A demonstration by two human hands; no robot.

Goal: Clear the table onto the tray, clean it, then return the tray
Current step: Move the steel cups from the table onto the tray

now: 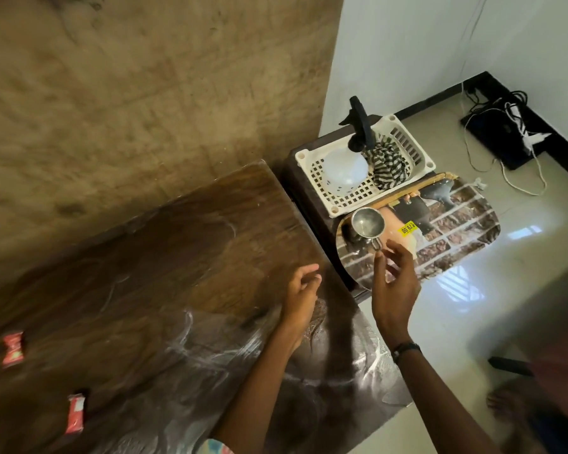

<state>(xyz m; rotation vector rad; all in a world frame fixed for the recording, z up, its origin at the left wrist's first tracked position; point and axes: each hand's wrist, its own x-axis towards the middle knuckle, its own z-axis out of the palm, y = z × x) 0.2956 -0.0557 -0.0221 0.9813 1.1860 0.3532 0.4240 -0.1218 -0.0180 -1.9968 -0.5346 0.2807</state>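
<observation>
Now your right hand (394,283) pinches the cup (367,225) handle, setting it upright on the tray (456,237). Your left hand (300,290) hovers loosely curled, empty, over the tabletop (177,257).

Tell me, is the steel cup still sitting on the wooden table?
No, the steel cup stands on the brick-patterned tray beside the wooden table, with the right hand just at its handle.

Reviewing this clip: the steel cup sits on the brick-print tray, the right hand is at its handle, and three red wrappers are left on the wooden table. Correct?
Not quite: the head view shows two red wrappers on the brown wooden table, not three. The rest holds: the shiny steel cup sits on the brick-print tray, with the right hand at its handle.
</observation>
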